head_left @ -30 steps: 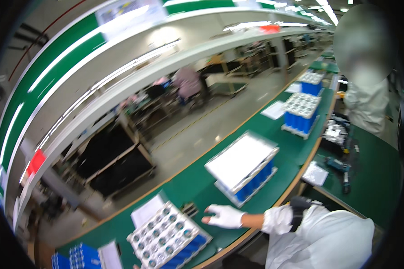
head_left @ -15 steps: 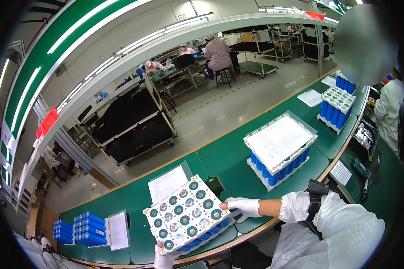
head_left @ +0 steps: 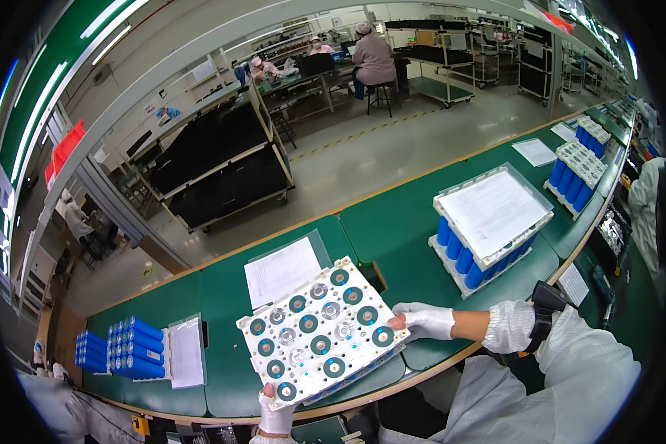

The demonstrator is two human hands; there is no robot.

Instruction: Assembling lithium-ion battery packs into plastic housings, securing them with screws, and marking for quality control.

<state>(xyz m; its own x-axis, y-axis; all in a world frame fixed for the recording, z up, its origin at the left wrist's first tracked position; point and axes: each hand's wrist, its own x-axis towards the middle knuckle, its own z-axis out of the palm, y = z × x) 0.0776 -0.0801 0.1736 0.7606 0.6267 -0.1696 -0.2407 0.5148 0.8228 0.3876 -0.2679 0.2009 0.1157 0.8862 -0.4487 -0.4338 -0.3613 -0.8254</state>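
Observation:
A battery pack [head_left: 324, 325] is held between my two hands over the green bench. Its white perforated plate is tilted up toward me, with cell ends showing in rows as dark rings and bare silvery discs. My left hand [head_left: 275, 416], in a white glove with bare fingertips, grips the near left corner, thumb on top. At the right edge my right hand [head_left: 427, 322], gloved the same way, has its thumb on the plate and its other fingers partly hidden at the side. Most of the pack's blue cells are hidden beneath the plate.
Behind the pack lies a paper sheet in a clear sleeve [head_left: 285, 270]. Another battery pack [head_left: 462, 255], topped by a paper sheet [head_left: 488, 211], stands to the right, with further packs [head_left: 576, 174] beyond. Blue cell blocks [head_left: 135, 348] lie at left beside a sleeved sheet [head_left: 187, 354].
The held pack has shifted slightly right in view and its plate faces me more fully, hiding more of the blue cells. Both hands keep hold; the camera view has also shifted.

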